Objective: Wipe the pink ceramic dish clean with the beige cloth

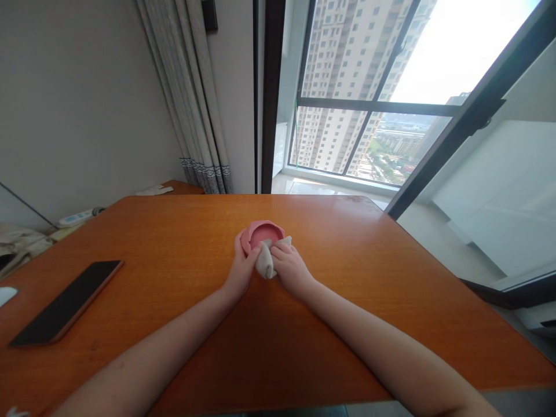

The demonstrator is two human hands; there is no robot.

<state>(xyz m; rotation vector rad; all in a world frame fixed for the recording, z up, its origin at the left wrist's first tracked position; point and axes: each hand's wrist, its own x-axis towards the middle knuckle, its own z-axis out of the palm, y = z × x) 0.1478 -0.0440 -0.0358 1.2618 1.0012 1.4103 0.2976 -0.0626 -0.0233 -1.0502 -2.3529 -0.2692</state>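
Note:
A pink round dish, perhaps an ashtray or small bowl (266, 231), is tilted with its hollow facing me over the middle of the wooden table (347, 260). My left hand (241, 267) grips its left side, thumb toward the front rim. In my right hand (292, 267) is a bunched pale grey cloth (264, 263), pressed against the dish's near right edge. Part of the cloth hangs down between both hands. The fingers behind the dish are hidden, and I cannot tell whether the dish touches the tabletop.
On the table's left lies a dark flat tablet or phone-like slab (65, 304) with a reddish edge. A white object (7, 295) sits at the far left. Beyond the left edge is a power strip (78, 218). A curtain (191, 98) and window (369, 104) stand behind.

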